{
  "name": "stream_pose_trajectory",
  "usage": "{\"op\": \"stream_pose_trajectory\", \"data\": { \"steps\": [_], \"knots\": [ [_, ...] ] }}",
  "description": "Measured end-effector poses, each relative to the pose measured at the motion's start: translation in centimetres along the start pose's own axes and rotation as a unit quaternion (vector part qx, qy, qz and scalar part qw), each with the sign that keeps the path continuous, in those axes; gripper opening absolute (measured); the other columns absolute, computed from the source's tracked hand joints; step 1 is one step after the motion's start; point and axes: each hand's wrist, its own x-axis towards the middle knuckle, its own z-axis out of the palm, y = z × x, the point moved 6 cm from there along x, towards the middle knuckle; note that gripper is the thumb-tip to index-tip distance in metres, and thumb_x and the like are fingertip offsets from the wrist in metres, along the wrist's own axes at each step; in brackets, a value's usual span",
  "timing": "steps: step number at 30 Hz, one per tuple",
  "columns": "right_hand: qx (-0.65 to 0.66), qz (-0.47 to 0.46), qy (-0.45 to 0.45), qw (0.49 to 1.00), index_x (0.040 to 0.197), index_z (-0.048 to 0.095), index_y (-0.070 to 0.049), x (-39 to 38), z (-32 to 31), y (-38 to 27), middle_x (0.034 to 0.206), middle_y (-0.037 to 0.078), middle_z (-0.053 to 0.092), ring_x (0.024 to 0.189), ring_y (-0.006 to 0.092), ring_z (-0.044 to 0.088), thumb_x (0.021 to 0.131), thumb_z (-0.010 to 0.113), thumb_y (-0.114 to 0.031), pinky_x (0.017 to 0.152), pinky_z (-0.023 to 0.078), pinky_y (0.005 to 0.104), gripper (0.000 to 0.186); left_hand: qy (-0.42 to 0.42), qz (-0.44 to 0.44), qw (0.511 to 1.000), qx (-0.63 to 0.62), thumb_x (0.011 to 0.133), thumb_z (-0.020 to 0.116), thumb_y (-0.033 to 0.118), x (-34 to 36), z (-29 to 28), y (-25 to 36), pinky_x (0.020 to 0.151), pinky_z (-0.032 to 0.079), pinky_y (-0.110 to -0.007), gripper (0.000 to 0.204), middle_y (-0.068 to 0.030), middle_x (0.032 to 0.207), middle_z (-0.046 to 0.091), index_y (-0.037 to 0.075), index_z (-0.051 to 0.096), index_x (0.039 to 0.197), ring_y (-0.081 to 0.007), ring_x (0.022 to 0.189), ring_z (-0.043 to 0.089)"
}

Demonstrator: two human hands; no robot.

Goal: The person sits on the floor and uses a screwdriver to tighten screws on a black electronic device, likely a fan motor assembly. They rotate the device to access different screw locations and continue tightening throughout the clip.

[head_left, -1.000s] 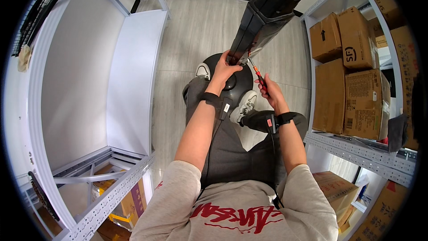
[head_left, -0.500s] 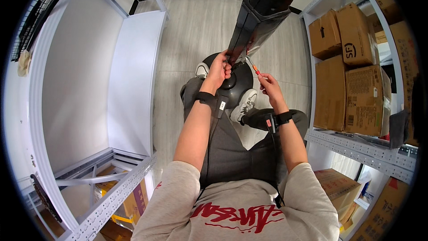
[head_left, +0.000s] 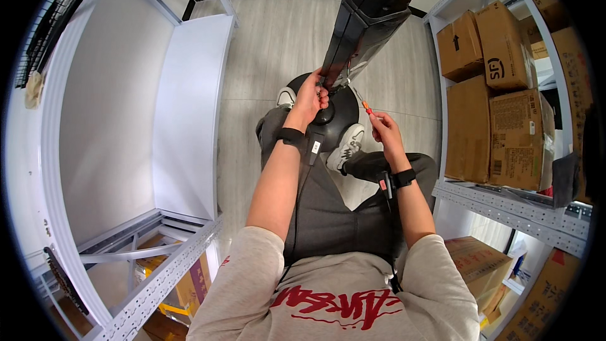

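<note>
A tall, glossy black tower-shaped appliance (head_left: pixel 363 28) leans up and to the right in front of me, above a round black base (head_left: pixel 341 120). My left hand (head_left: pixel 309 99) is closed at the lower left edge of its casing, fingers curled round the bottom corner. In my right hand (head_left: pixel 386 132) is a screwdriver (head_left: pixel 367 107) with a red and orange handle, pinched between thumb and fingers. Its thin shaft points up and left at the casing's lower end; whether the tip touches anything is too small to tell. Some small parts show at that lower end.
White metal shelving (head_left: pixel 189 113) stands on the left. Cardboard boxes (head_left: pixel 467 132) fill a rack on the right, with another carton (head_left: pixel 476 262) lower down. My shoes (head_left: pixel 346 148) rest beside the round base on the grey wood-look floor (head_left: pixel 265 57).
My right hand has drawn slightly down and right with the screwdriver, away from the casing's lower end. The left hand keeps its place, and the appliance has shifted very little.
</note>
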Motion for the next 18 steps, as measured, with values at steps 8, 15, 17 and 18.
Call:
{"op": "stream_pose_trajectory", "data": {
  "steps": [8, 15, 17, 18],
  "knots": [
    [0.004, -0.008, 0.009, 1.000, 0.103, 0.065, -0.008, 1.9, 0.3, -0.5, 0.068, -0.006, 0.051, 0.054, 0.0037, 0.044, 0.090, 0.069, -0.028, 0.048, 0.031, 0.0202, 0.024, -0.015, 0.003, 1.000, 0.021, 0.088, 0.040, 0.019, -0.3, 0.4, 0.2, 0.050, 0.030, -0.026, 0.031, 0.0002, 0.065, 0.035, 0.019, 0.049, 0.118, -0.0129, 0.057, 0.037],
    [-0.008, -0.002, 0.021, 1.000, 0.104, 0.067, -0.009, 2.9, 0.5, -1.3, 0.070, -0.006, 0.053, 0.056, 0.0033, 0.045, 0.089, 0.070, -0.028, 0.049, 0.032, 0.0197, 0.024, -0.012, 0.003, 1.000, 0.021, 0.092, 0.042, 0.025, -0.4, 0.6, 0.4, 0.048, 0.028, -0.025, 0.021, 0.0027, 0.064, 0.034, 0.018, 0.051, 0.110, -0.0109, 0.055, 0.036],
    [-0.031, -0.014, 0.029, 0.999, 0.103, 0.068, -0.009, 3.0, 0.4, -1.4, 0.069, -0.006, 0.054, 0.057, 0.0033, 0.044, 0.088, 0.070, -0.029, 0.050, 0.032, 0.0200, 0.025, -0.009, 0.013, 1.000, 0.025, 0.095, 0.047, 0.040, -0.3, 0.5, 0.3, 0.047, 0.027, -0.024, 0.024, 0.0035, 0.063, 0.034, 0.019, 0.054, 0.104, -0.0090, 0.052, 0.034],
    [-0.052, -0.029, 0.036, 0.998, 0.103, 0.069, -0.009, 3.1, 0.4, -1.3, 0.069, -0.006, 0.055, 0.057, 0.0034, 0.044, 0.088, 0.070, -0.030, 0.050, 0.032, 0.0205, 0.026, -0.007, 0.010, 1.000, 0.024, 0.094, 0.048, 0.040, -0.1, 0.3, 0.2, 0.047, 0.027, -0.024, 0.024, 0.0036, 0.063, 0.034, 0.019, 0.053, 0.102, -0.0089, 0.052, 0.034]
  ]
}}
